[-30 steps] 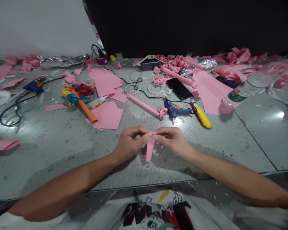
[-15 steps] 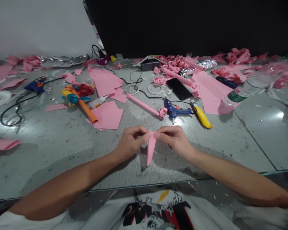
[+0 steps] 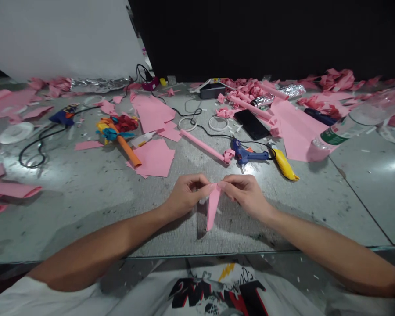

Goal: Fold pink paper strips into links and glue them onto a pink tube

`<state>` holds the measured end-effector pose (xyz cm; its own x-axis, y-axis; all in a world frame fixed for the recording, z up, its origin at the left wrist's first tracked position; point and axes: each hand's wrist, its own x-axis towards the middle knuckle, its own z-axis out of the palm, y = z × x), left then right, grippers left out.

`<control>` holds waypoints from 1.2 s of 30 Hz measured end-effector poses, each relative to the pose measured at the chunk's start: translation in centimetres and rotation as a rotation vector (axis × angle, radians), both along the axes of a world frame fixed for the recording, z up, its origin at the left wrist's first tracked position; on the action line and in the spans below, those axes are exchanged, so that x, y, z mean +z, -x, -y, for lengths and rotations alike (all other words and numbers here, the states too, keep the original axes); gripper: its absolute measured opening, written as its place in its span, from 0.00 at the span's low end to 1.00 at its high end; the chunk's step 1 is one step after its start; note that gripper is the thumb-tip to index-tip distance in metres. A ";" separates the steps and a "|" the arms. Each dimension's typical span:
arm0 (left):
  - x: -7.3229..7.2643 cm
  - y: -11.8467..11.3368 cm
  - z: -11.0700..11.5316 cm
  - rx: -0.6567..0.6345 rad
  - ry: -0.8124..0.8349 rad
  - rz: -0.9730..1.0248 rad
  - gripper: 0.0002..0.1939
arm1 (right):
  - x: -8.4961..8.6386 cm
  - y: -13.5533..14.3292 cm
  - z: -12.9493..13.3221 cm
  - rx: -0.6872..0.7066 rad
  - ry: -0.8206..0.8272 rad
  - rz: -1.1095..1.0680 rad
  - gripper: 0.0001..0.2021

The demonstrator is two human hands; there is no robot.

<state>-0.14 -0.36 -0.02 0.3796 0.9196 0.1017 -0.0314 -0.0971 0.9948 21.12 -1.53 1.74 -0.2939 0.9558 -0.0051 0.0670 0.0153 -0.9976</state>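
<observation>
A folded strip of pink paper (image 3: 213,208) hangs down between my two hands, narrow and pointing toward me. My left hand (image 3: 189,192) pinches its top edge between thumb and forefinger. From the other side, my right hand (image 3: 243,192) pinches the same top edge, fingertips close to the left ones. Beyond the hands lies a rolled pink paper stick (image 3: 202,145) with a curled paper end. Beside that end is a blue glue gun (image 3: 250,154) with a dark cord. Pink paper sheets (image 3: 154,158) lie farther left.
An orange paper stem (image 3: 128,151) with a colourful paper flower lies left. At right are a black phone (image 3: 252,124), a yellow object (image 3: 285,164) and a plastic bottle (image 3: 335,135). Pink scraps, a grey tray (image 3: 212,91) and foil (image 3: 98,84) line the back.
The whole scene has shifted slightly right as the head view turned left. Both hands keep pinching the pink paper, with barely any change in their hold.
</observation>
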 end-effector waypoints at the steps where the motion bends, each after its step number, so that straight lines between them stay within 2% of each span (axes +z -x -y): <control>1: 0.0 0.0 0.0 0.010 -0.001 0.009 0.17 | 0.0 0.0 0.0 0.023 0.001 0.005 0.24; 8: 0.2 -0.2 0.2 0.046 -0.018 0.020 0.16 | -0.6 0.0 0.3 0.167 0.019 0.066 0.27; 16: 0.1 -0.4 0.1 0.073 -0.008 0.003 0.17 | -0.5 0.0 0.3 0.170 -0.007 0.075 0.30; 24: 0.4 -0.4 0.0 0.119 0.029 0.058 0.21 | -0.5 0.1 0.1 0.196 0.033 0.060 0.28; 32: 0.7 -0.5 0.1 0.121 0.021 0.048 0.19 | -0.9 -0.1 0.2 0.171 0.020 0.084 0.29; 36: 0.8 -0.3 0.0 0.076 0.031 0.016 0.15 | -0.8 -0.1 0.2 0.140 0.017 0.071 0.29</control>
<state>0.14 -0.40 0.76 0.3069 0.9486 0.0778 -0.0408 -0.0686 0.9968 21.23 -1.76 0.93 -0.4229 0.9050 -0.0469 0.1360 0.0122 -0.9906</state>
